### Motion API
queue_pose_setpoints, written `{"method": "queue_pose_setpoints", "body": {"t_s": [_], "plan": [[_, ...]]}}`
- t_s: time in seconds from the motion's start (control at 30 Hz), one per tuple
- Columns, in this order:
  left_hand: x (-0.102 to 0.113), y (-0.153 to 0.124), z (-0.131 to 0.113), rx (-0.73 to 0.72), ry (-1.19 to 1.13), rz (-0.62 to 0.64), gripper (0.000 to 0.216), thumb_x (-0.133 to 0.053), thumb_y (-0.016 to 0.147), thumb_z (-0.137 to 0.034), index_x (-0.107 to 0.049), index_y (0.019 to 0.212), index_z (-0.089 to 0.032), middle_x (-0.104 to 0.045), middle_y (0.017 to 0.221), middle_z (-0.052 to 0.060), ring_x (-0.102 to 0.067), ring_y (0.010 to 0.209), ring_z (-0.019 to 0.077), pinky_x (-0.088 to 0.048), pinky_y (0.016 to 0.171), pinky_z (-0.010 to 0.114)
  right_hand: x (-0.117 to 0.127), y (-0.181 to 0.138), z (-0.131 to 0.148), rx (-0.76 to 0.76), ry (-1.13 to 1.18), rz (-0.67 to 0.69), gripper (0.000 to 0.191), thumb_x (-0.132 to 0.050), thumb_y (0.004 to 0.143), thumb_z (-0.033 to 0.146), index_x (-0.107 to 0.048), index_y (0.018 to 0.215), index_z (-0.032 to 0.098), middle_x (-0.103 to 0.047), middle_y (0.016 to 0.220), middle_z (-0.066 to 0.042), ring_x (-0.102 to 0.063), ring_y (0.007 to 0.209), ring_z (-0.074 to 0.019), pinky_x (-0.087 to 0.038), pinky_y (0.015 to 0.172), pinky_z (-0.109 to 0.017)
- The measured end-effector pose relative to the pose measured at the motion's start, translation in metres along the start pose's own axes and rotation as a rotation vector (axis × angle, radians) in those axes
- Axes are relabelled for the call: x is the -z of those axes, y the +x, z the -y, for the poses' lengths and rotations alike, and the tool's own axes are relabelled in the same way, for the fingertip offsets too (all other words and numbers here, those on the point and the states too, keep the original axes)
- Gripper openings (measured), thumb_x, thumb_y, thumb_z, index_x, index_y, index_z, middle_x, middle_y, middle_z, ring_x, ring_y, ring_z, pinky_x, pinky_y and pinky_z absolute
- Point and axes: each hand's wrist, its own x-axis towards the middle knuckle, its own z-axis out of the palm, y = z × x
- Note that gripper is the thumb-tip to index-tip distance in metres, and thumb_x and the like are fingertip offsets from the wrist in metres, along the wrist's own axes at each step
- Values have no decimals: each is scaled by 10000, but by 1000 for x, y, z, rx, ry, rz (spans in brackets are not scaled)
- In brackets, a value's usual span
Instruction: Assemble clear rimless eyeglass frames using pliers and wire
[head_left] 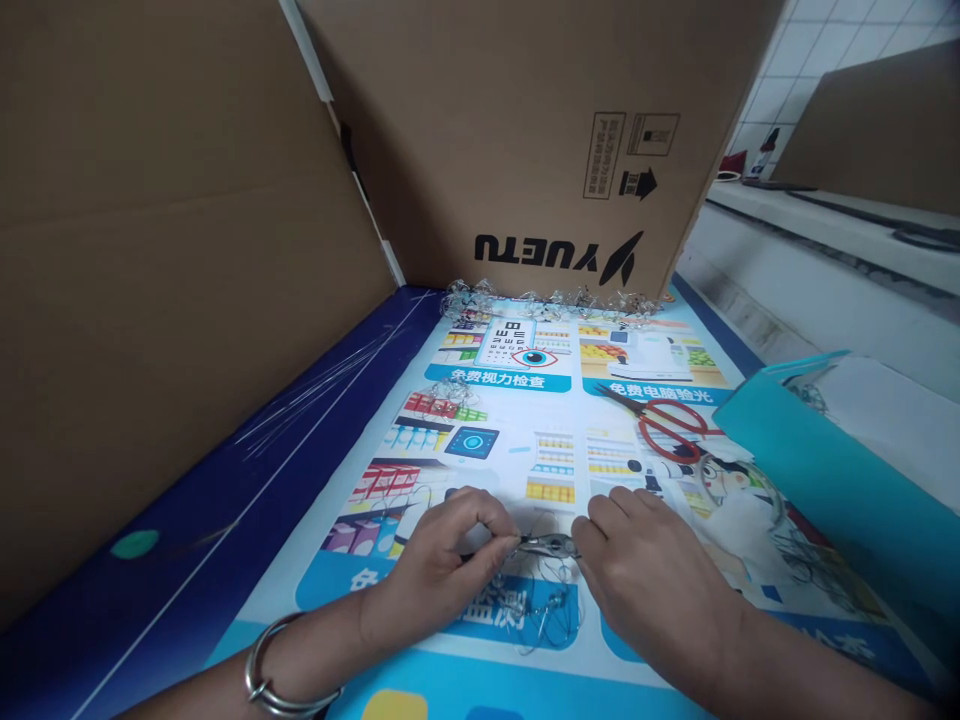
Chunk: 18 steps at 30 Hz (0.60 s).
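My left hand [439, 570] and my right hand [649, 580] rest close together on a printed poster [525, 400] that covers the table. Both pinch the ends of a small dark metal piece [546, 545] between them. Thin wire loops and clear beads [544, 610] lie tangled just below that piece. A silver bangle [270, 680] circles my left wrist. The fingers of both hands are curled and pressed together on the piece.
Red-handled scissors [667, 420] lie on the poster to the upper right. A teal paper bag [832, 470] lies at the right with more wire beside it. A row of clear beaded pieces [547, 300] lines the foot of a cardboard box [525, 140]. Another cardboard sheet [165, 260] stands on the left.
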Motion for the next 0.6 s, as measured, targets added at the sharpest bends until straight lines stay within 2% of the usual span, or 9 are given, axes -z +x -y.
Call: {"method": "queue_pose_setpoints", "body": {"t_s": [0.23, 0.6], "plan": [[0, 0, -2, -13, 13, -4, 59, -529, 801, -136, -532, 755, -173, -599, 738, 21, -539, 707, 136, -436, 656, 269, 3, 1, 4, 13, -69, -16, 84, -612, 698, 124, -561, 719, 187, -536, 689, -34, -453, 646, -203, -250, 599, -338], [-2, -1, -2, 25, 12, 4, 48, -525, 801, -147, -527, 762, -176, -592, 754, 22, -548, 713, 138, -445, 650, 263, 7, 2, 6, 9, -48, 28, 76, -590, 712, 114, -563, 731, 183, -545, 690, -38, -466, 636, -198, -272, 579, -333]]}}
